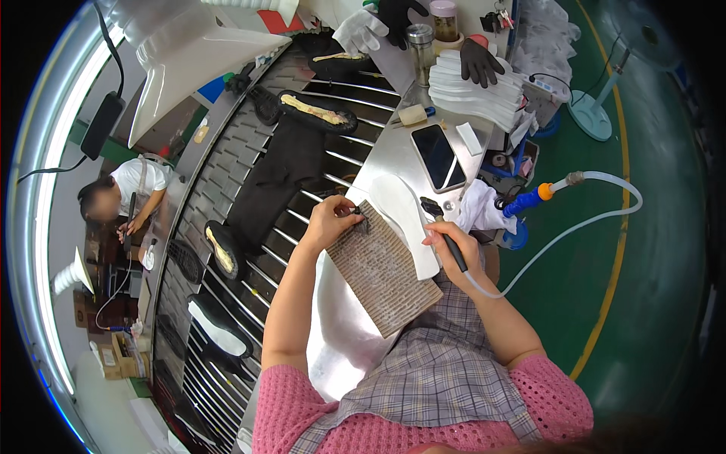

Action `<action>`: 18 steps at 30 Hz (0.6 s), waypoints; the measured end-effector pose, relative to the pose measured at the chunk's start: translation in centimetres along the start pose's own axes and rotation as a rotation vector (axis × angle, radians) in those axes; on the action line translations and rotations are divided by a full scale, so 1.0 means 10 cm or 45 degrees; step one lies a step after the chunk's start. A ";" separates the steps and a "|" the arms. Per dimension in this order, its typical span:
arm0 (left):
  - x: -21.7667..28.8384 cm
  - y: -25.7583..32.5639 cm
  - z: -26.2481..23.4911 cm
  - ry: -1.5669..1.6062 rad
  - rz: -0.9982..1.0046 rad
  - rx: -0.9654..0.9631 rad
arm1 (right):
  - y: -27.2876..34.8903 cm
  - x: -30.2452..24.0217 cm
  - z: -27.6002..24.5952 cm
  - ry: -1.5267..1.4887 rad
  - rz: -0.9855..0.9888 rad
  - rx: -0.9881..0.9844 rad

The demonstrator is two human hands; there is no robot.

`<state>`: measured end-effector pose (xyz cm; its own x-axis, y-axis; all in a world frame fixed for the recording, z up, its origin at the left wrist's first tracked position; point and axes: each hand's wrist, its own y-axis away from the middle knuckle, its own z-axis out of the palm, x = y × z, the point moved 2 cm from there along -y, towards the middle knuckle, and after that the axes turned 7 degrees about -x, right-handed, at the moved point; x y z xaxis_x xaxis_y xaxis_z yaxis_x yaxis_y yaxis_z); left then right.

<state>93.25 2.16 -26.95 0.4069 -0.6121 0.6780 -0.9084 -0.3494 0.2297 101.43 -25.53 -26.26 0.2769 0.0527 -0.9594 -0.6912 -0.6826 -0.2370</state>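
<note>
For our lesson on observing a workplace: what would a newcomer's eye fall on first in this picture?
Probably the two hands at the centre: the left hand pinches the top corner of a ribbed grey-brown board, while the right hand holds a black brush tool fed by a clear hose over a white insole. To the left, a dark slatted conveyor carries black shoe soles. A black phone lies on the metal table beyond.
</note>
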 end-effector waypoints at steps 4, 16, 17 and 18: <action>-0.11 -0.04 0.07 0.144 -0.034 -0.067 | 0.02 -0.02 0.00 -0.002 -0.013 0.003; 0.10 0.36 -0.10 1.523 -0.044 0.156 | 0.10 -0.31 0.03 -0.045 -0.021 -0.096; 0.11 0.42 -0.10 1.613 -0.035 0.146 | 0.11 -0.35 0.05 -0.067 -0.022 -0.121; 0.11 0.50 -0.09 1.758 -0.128 0.184 | 0.12 -0.39 0.08 -0.099 -0.002 -0.132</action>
<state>89.12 0.42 -24.38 -0.0310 0.5780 0.8155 -0.8286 -0.4711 0.3024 98.97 -26.00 -22.91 0.2229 0.1073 -0.9689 -0.6173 -0.7538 -0.2255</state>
